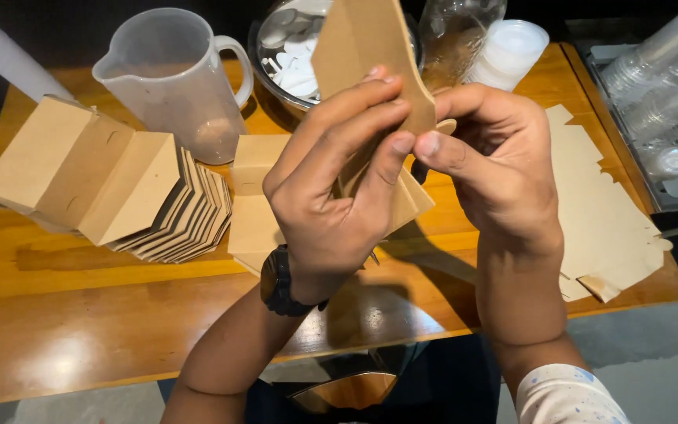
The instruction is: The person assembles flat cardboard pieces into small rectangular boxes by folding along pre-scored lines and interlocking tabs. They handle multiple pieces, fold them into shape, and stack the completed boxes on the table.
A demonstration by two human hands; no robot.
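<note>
Both hands hold one brown cardboard box blank [366, 47] up in front of me, above the wooden table [80, 330]. My left hand [339, 180], with a black watch on the wrist, wraps its fingers round the blank's near side. From the right, my right hand [496, 165] pinches its edge with thumb and fingers. The lower part of the blank is hidden behind my hands. Another flat cardboard piece [254, 212] lies on the table under the left hand.
A stack of folded cardboard boxes [111, 184] lies at the left. A clear plastic jug [170, 78] and a metal bowl [268, 67] of white lids stand behind. Flat cardboard blanks [602, 212] lie right. White lids [512, 51] and clear cups [661, 71] sit far right.
</note>
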